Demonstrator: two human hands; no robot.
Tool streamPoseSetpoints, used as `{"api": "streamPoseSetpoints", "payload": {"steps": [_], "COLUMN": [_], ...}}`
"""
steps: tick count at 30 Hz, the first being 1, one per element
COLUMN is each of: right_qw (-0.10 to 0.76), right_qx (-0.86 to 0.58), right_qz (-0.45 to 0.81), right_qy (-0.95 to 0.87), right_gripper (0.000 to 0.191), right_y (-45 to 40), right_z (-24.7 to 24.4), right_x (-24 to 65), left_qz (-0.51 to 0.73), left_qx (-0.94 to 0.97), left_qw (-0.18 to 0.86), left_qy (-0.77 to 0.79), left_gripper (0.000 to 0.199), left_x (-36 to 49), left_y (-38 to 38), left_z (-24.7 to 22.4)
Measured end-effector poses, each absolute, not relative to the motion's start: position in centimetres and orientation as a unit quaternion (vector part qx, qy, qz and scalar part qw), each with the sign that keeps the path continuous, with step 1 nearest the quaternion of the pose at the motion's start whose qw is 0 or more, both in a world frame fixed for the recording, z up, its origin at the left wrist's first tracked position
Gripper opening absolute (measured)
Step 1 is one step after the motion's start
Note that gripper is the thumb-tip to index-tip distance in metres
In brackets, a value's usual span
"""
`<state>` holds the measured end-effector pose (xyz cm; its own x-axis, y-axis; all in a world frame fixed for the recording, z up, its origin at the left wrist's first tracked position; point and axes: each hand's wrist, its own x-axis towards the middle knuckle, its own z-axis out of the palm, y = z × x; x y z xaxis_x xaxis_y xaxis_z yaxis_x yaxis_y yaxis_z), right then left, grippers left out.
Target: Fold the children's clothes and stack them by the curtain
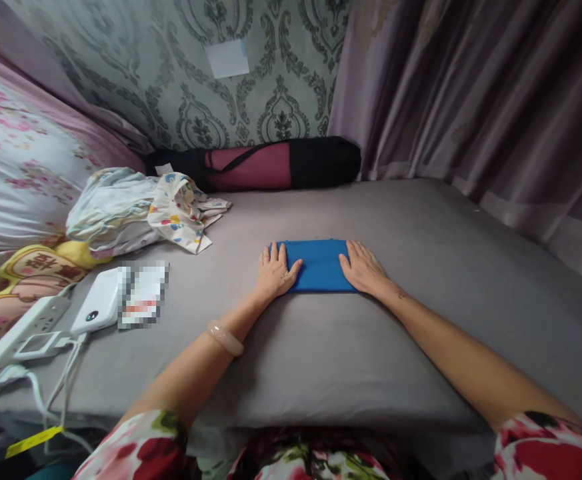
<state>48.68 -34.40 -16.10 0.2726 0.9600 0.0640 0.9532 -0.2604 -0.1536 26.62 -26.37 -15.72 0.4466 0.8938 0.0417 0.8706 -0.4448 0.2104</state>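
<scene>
A flat blue rectangle, which looks like folded cloth point(315, 267), lies on the grey sheet in front of me. My left hand point(275, 272) rests flat on its left end, fingers stretched away from me and thumb pointing inward. On the right end lies my right hand point(363, 268), also flat, with its thumb on the blue surface. Both palms press from above and neither hand grips anything. A pale bangle point(225, 339) circles my left forearm.
Crumpled patterned clothes point(178, 210) lie at the left. Nearer are a white power bank point(101, 300), a blurred-out packet point(144, 293) and a power strip point(25, 333) with cables. A black and maroon long bag point(255, 167) lies along the wall. Curtains point(471, 100) hang at the right.
</scene>
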Motion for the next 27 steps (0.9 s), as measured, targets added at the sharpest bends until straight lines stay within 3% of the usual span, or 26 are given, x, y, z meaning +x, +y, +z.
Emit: {"api": "streamPoseSetpoints", "payload": {"steps": [8, 14, 27], "right_qw": [0.088, 0.056, 0.034], "right_qx": [-0.723, -0.563, -0.55], "right_qz": [-0.029, 0.057, 0.154], "right_qy": [-0.684, -0.822, -0.82], "right_gripper": [0.059, 0.058, 0.061], "right_y": [-35.7, -37.6, -37.5], "right_z": [-13.8, -13.7, -13.1], "right_x": [45.1, 39.1, 39.0], "left_qz": [0.068, 0.101, 0.068], "left_qx": [0.876, 0.88, 0.88], "left_qw": [0.095, 0.074, 0.084], "left_qy": [0.467, 0.458, 0.464], "left_gripper": [0.061, 0.054, 0.053], "left_x": [24.1, 23.7, 23.7], "left_y": [-25.3, -25.3, -25.4], "left_z": [-15.6, -16.1, -15.5]}}
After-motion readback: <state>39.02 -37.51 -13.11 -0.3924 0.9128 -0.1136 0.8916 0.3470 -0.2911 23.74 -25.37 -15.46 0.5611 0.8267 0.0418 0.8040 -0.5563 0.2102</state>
